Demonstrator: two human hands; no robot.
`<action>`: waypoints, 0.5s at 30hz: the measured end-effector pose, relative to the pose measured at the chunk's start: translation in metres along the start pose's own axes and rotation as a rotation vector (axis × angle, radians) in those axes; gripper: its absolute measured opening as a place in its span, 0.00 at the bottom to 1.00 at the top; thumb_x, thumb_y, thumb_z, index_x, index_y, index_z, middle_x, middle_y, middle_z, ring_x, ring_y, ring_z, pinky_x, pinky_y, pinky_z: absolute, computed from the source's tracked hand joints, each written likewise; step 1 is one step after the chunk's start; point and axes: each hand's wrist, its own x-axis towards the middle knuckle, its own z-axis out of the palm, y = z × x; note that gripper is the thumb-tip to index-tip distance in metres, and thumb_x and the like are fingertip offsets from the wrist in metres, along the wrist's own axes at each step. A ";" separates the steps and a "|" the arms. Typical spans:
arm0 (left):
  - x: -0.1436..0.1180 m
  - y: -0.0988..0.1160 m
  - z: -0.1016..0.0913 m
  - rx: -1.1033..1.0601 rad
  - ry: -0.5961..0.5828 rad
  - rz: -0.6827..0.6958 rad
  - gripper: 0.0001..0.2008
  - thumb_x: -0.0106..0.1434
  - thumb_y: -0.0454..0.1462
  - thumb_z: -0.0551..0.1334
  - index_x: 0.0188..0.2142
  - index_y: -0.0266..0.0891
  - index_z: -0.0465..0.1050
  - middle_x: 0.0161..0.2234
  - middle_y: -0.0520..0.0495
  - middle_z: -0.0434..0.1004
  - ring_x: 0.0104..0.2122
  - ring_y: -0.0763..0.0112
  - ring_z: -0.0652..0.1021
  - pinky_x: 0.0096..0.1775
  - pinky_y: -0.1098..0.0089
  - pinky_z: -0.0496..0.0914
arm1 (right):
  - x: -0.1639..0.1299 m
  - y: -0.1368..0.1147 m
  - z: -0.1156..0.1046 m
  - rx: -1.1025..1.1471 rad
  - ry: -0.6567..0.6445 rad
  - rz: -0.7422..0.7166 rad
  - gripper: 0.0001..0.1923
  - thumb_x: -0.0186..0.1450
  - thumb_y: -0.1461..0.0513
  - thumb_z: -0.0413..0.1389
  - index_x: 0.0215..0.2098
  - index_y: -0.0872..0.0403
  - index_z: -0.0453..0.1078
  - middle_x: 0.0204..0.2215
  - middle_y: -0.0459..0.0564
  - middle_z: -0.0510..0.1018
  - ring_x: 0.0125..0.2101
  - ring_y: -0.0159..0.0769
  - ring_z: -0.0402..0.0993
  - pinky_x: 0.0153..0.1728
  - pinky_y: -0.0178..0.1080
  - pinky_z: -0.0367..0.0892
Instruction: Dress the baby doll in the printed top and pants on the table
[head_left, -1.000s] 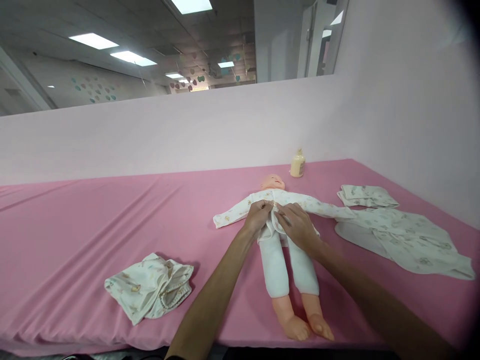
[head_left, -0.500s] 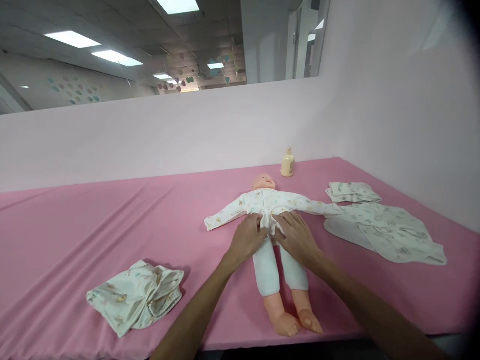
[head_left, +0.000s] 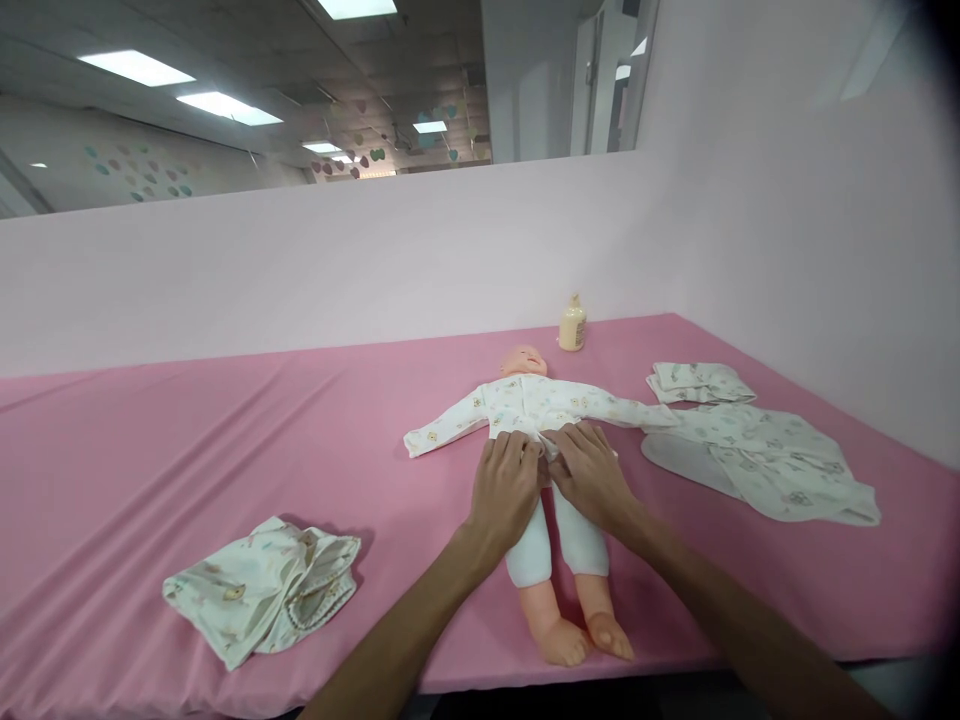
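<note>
A baby doll (head_left: pixel 556 640) lies on its back with its head away from me and its feet near the table's front edge. It wears a white long-sleeved baby shirt (head_left: pixel 517 402) with small prints, arms spread wide, and white leg coverings. At the shirt's lower front, my left hand (head_left: pixel 506 490) has its fingers curled on the hem. Close beside it, my right hand (head_left: pixel 589 470) pinches the same hem near the middle. The fingertips and the fastening between them are mostly hidden.
Pink cloth (head_left: pixel 225 440) covers the table. A crumpled printed garment (head_left: pixel 262 590) lies front left. On the right are a folded printed cloth (head_left: pixel 701 382) and a spread white garment (head_left: pixel 787 465), near the doll's sleeve. A cream pump bottle (head_left: pixel 572 328) stands by the back wall (head_left: pixel 337 270).
My left hand has turned and shifted slightly right, its back now facing up over the hem. The right hand stays nearly in place. The whole view has shifted a little.
</note>
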 end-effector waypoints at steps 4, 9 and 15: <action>-0.002 -0.005 -0.004 -0.056 0.032 0.091 0.09 0.61 0.26 0.54 0.38 0.37 0.69 0.37 0.45 0.71 0.37 0.63 0.67 0.40 0.62 0.63 | 0.000 0.001 -0.010 0.223 0.217 0.053 0.17 0.60 0.72 0.46 0.42 0.54 0.70 0.31 0.50 0.74 0.35 0.40 0.68 0.39 0.42 0.65; 0.001 -0.011 -0.013 -0.356 -0.127 -0.004 0.07 0.62 0.28 0.54 0.34 0.38 0.68 0.35 0.47 0.70 0.35 0.67 0.67 0.39 0.65 0.64 | -0.003 -0.012 -0.021 0.402 0.001 -0.062 0.16 0.63 0.70 0.47 0.44 0.52 0.70 0.34 0.50 0.74 0.32 0.36 0.69 0.34 0.38 0.66; 0.004 -0.036 -0.031 -0.994 -0.289 -0.561 0.11 0.65 0.41 0.58 0.45 0.43 0.73 0.46 0.47 0.74 0.43 0.67 0.72 0.43 0.69 0.66 | 0.002 0.010 -0.022 0.439 0.101 0.210 0.12 0.67 0.63 0.48 0.44 0.53 0.71 0.37 0.51 0.76 0.36 0.38 0.71 0.38 0.41 0.67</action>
